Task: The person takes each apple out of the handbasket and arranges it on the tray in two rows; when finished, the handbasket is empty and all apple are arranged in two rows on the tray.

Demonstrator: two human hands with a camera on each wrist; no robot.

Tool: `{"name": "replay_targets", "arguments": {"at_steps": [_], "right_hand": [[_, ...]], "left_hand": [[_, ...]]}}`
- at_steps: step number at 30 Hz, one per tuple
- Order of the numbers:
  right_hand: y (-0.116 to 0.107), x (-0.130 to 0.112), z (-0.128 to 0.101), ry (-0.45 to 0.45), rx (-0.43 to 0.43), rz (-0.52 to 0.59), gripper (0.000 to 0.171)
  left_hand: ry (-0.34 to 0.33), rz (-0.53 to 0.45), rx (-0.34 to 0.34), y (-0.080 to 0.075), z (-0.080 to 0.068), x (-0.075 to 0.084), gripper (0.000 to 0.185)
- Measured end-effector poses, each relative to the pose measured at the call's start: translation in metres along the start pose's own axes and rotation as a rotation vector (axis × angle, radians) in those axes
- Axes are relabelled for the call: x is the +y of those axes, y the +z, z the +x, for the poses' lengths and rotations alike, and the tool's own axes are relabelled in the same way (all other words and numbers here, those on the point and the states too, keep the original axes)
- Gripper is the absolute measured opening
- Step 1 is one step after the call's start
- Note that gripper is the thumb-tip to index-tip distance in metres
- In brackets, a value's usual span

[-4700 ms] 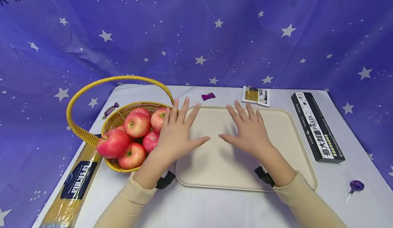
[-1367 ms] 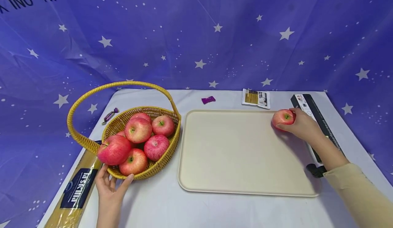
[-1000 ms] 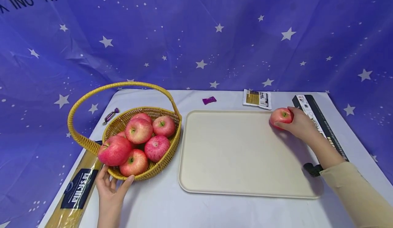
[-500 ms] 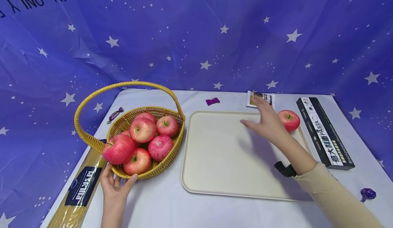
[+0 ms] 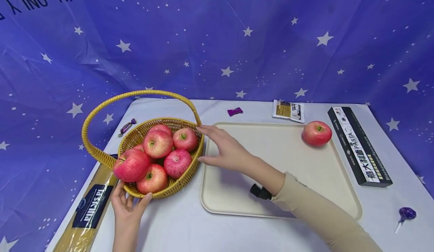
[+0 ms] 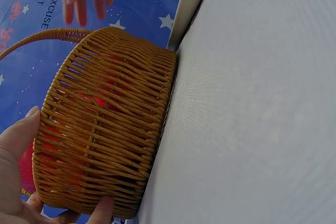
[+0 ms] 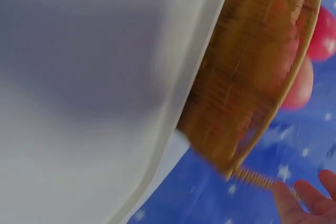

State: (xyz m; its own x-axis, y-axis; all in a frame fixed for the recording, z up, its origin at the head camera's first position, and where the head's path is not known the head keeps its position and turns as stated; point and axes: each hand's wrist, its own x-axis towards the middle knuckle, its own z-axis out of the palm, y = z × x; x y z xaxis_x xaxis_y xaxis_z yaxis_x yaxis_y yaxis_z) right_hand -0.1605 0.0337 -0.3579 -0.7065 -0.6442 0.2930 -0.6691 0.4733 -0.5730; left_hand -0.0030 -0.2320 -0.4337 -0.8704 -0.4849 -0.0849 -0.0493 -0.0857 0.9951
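A yellow wicker basket (image 5: 184,182) with a tall handle stands on the left, heaped with several red apples (image 5: 157,143). My left hand (image 5: 127,210) grips its near rim, thumb on the edge; in the left wrist view the fingers curl round the basket wall (image 6: 110,119). Fingers spread and holding nothing, my right hand (image 5: 227,150) is right at the basket's right rim, close to the handle's base. One apple (image 5: 317,133) sits alone in the far right corner of a beige tray (image 5: 264,142). The right wrist view shows the right fingertips (image 7: 310,203) beside the handle.
Left of the basket lies a spaghetti pack (image 5: 89,206) and a wrapped candy (image 5: 127,127). Behind the tray are a purple candy (image 5: 235,111) and a sachet (image 5: 288,111). A black pasta box (image 5: 360,146) and a lollipop (image 5: 407,214) lie on the right.
My right hand set an apple down in the tray's far right corner, let go and swung left to the basket. The left hand, open over the basket at first, stays on its rim.
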Motion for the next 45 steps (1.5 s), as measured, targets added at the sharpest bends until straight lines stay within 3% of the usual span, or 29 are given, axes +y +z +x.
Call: {"name": "replay_targets", "arguments": {"at_steps": [6, 12, 18, 24, 31, 37, 41, 45], "right_hand": [[0.034, -0.028, 0.042, -0.053, -0.107, -0.026, 0.079], [0.064, -0.039, 0.081, -0.058, -0.129, -0.167, 0.086], [0.083, -0.035, 0.094, 0.004, -0.154, -0.217, 0.094], [0.082, -0.033, 0.094, 0.019, -0.097, -0.110, 0.086], [0.059, -0.029, 0.083, 0.023, -0.033, 0.005, 0.089], [0.023, -0.023, 0.052, -0.001, 0.024, 0.106, 0.091], [-0.002, -0.002, 0.018, -0.013, 0.096, 0.137, 0.088], [-0.025, 0.035, -0.017, 0.054, 0.167, 0.110, 0.087]], "left_hand": [[0.015, -0.011, 0.007, -0.002, -0.001, 0.000, 0.087], [0.003, -0.003, 0.010, -0.001, 0.000, -0.002, 0.087], [0.005, -0.001, 0.006, 0.001, -0.001, -0.005, 0.088], [0.032, -0.016, 0.002, 0.001, -0.002, -0.006, 0.088], [0.045, -0.012, -0.001, 0.001, 0.000, -0.007, 0.087], [0.048, -0.011, 0.007, 0.001, 0.000, -0.006, 0.086], [0.033, -0.006, 0.006, 0.002, 0.000, -0.005, 0.085], [0.030, 0.004, 0.001, 0.001, 0.001, -0.004, 0.086]]}}
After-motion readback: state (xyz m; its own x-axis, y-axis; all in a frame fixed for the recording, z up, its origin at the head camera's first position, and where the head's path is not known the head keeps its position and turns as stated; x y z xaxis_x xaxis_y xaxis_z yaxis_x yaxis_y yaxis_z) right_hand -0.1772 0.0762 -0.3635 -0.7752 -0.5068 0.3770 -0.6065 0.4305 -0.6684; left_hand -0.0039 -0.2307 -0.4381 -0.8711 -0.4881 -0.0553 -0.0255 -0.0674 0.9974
